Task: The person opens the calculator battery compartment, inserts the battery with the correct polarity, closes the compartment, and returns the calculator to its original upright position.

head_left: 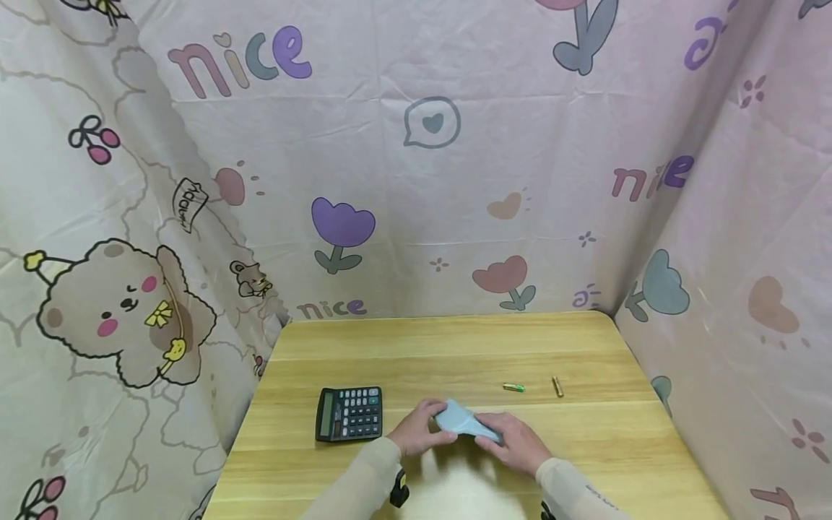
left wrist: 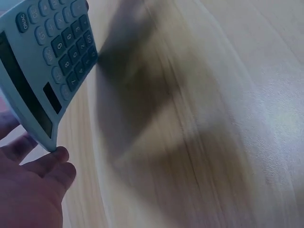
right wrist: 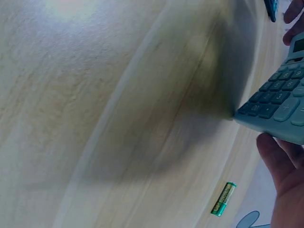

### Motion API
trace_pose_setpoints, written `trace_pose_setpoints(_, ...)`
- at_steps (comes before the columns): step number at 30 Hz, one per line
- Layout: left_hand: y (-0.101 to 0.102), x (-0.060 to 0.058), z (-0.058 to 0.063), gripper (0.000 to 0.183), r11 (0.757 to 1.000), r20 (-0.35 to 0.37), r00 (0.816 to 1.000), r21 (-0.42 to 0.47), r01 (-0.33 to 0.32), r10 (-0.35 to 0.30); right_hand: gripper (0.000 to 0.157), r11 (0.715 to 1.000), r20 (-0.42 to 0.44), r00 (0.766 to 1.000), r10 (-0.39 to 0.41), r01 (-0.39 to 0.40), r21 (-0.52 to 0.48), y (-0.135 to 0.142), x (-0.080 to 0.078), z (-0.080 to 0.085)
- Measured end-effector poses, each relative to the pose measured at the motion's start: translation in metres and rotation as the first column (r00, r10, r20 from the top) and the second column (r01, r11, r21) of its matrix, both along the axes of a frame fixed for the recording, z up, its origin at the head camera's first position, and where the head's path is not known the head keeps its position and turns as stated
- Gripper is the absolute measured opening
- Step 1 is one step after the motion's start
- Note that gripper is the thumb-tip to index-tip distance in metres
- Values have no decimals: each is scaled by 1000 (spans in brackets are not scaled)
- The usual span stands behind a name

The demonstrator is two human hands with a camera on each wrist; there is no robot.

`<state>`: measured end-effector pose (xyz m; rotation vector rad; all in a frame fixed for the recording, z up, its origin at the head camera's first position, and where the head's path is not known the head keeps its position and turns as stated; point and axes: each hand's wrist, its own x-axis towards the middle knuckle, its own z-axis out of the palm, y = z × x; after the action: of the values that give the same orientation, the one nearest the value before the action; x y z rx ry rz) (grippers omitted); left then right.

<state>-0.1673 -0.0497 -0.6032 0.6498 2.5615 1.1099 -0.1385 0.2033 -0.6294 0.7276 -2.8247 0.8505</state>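
Left grip [head_left: 414, 431] pinching display end of the pale-blue calculator [head_left: 461, 420]; right grip [head_left: 517, 443] has the opposite end. Calculator sits between them at the near middle of the desk [head_left: 416, 354], tilted, back up, keys facing down. Can't tell if its lower edge touches the wood.

Handling, my take: fingers on the edges, off the keys and display; even pressure both ends; turn both wrists together so it doesn't twist or slip.

Further out: black calculator [head_left: 349, 414] flat, just left of left grip. Green battery [head_left: 513, 388] and gold-brown cylinder [head_left: 557, 387] lie beyond right grip; I'd steer the right wrist clear of both.
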Motion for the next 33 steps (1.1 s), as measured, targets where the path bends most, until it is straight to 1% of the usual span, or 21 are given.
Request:
trace_pose_setpoints(2, 1, 2, 0, 78, 1000, 1, 1000, -11, 8, -8, 53, 1000, 33, 999, 10, -10, 16, 0, 1, -2)
trace_pose_setpoints(4, 2, 3, -2, 81, 1000, 1, 1000, -24, 11, -11, 55, 999, 40, 999, 15, -16, 28, 1, 2, -4)
trace_pose_setpoints(7, 4, 5, -5, 86, 999, 10, 1000, -40, 4, -3, 58, 998, 29, 999, 24, -25, 53, 1, 3, -7)
trace_pose_setpoints(11, 7, 7, -12, 93, 996, 25, 1000, -84, -17, 19, 57, 996, 9, 999, 43, -44, 77, 1, 5, -9)
trace_pose_setpoints(15, 10, 8, -20, 95, 993, 9, 1000, -118, -23, 24, 56, 994, -13, 999, 50, -49, 99, 2, 6, -11)
trace_pose_setpoints(18, 11, 8, -24, 97, 991, 3, 1000, -134, -12, 13, 58, 991, -22, 999, 50, -47, 124, 3, 7, -13)
trace_pose_setpoints(23, 14, 9, -25, 101, 989, -1, 1000, -150, 22, -22, 65, 986, -8, 999, 43, -41, 161, 7, 9, -16)
trace_pose_setpoints(27, 17, 10, -27, 105, 985, 3, 999, -168, 38, -38, 69, 984, 3, 999, 47, -47, 174, 9, 9, -19)
trace_pose_setpoints(30, 18, 10, -29, 106, 984, 17, 999, -174, 42, -40, 71, 983, 21, 998, 51, -54, 174, 10, 10, -20)
trace_pose_setpoints(33, 19, 10, -34, 108, 982, 10, 999, -184, 46, -45, 76, 982, 52, 997, 52, -61, 181, 12, 9, -23)
